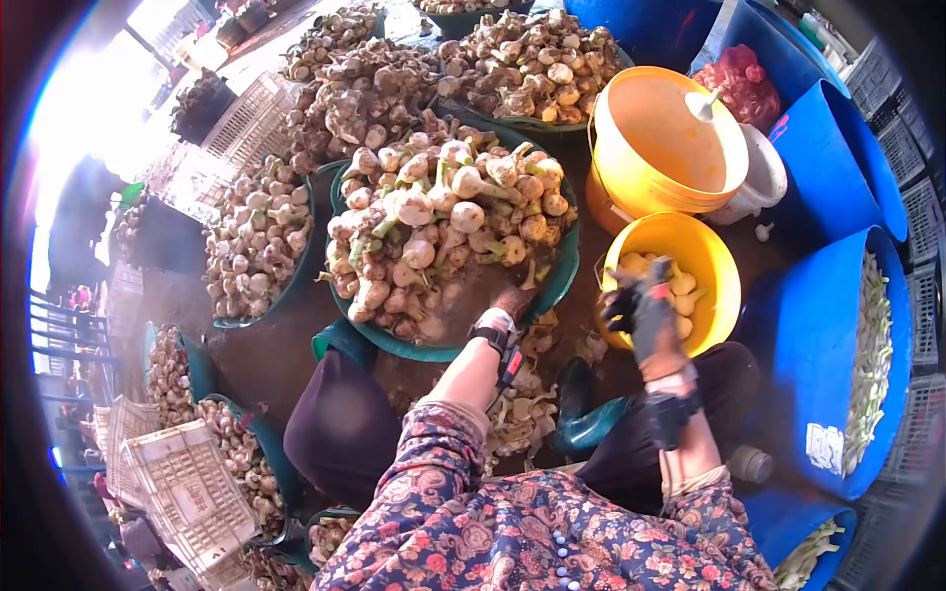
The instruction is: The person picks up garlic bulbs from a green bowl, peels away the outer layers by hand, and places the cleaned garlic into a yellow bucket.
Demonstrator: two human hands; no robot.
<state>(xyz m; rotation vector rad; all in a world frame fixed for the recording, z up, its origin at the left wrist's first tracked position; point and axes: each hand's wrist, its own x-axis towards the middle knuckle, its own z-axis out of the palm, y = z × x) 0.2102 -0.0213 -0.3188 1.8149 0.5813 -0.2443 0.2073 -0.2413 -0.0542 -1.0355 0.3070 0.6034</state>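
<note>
My left hand (511,301), in a dirty glove, reaches to the near right edge of a green tub (570,271) heaped with unpeeled garlic bulbs (419,212). Its fingers are smeared and partly lost among the bulbs. Over the left side of a small yellow bucket (731,286) is my right hand (645,320), in a dark glove and blurred by motion. I cannot make out whether it holds anything. Pale, cleaned garlic bulbs (682,286) lie inside that bucket. A white bulb with a short stem (702,104) shows against the inner wall of the larger orange bucket (650,128).
More garlic-filled tubs (258,241) stand ahead and to the left. Blue barrels (818,335) line the right side, one holding cut stems (869,355). Plastic crates (187,483) are stacked at left. Garlic skins (520,419) litter the ground between my legs, beside a green boot (581,424).
</note>
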